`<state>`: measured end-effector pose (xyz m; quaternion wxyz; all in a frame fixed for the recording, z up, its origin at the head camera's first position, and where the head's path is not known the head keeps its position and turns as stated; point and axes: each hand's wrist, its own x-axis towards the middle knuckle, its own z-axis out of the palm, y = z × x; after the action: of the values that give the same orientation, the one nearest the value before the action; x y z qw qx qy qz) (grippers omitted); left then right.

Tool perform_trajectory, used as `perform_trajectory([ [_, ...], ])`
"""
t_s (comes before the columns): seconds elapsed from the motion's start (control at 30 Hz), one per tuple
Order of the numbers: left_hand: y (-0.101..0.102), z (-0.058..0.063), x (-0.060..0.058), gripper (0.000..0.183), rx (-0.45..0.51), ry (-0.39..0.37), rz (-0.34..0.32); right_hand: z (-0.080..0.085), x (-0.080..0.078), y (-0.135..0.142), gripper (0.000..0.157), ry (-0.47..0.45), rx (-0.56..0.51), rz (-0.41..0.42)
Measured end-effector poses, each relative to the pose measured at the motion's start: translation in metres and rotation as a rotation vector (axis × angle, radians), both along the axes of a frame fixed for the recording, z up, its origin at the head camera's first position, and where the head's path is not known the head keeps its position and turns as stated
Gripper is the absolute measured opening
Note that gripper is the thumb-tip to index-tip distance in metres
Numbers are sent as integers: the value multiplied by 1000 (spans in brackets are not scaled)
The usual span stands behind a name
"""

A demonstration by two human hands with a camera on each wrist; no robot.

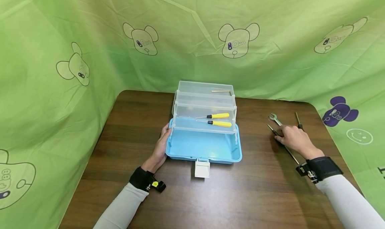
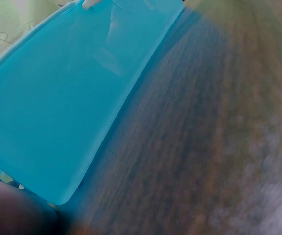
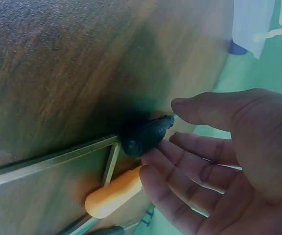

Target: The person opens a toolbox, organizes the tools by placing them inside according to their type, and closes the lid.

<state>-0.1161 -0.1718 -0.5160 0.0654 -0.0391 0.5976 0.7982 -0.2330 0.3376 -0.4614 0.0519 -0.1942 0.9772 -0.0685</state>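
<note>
A light-blue toolbox (image 1: pixel 203 145) stands unfolded on the table, its clear stepped trays raised behind. My left hand (image 1: pixel 159 149) grips its left side at the rim. At the table's right, my right hand (image 1: pixel 296 139) reaches around a screwdriver's black handle (image 3: pixel 146 137), with thumb and fingers apart on either side. Close under that hand are an L-shaped hex key (image 3: pixel 53 159) and an orange handle (image 3: pixel 114 196). Beyond it, an open-ended wrench (image 1: pixel 274 118) is partly hidden. Another thin dark-handled screwdriver (image 1: pixel 299 122) lies to the right.
Two yellow screwdrivers, one upper (image 1: pixel 219 116) and one lower (image 1: pixel 221 124), lie in a tray. A hex key (image 1: pixel 221 91) rests in the top tray. The white latch (image 1: pixel 202 169) hangs at the front. A green cloth (image 1: pixel 192 65) hangs behind the wooden table (image 1: pixel 246 195).
</note>
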Motion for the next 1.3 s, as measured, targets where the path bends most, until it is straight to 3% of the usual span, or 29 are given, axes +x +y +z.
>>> perform_trajectory([
  [0.27, 0, 0, 0, 60, 15, -6, -2, -7, 0, 3, 26, 6, -4, 6],
  [0.63, 1, 1, 0, 59, 13, 15, -1, -16, -2, 5, 30, 82, -30, 13],
  [1.3, 0, 0, 1, 61, 15, -1, -2, -17, -2, 3, 33, 94, -57, 24],
])
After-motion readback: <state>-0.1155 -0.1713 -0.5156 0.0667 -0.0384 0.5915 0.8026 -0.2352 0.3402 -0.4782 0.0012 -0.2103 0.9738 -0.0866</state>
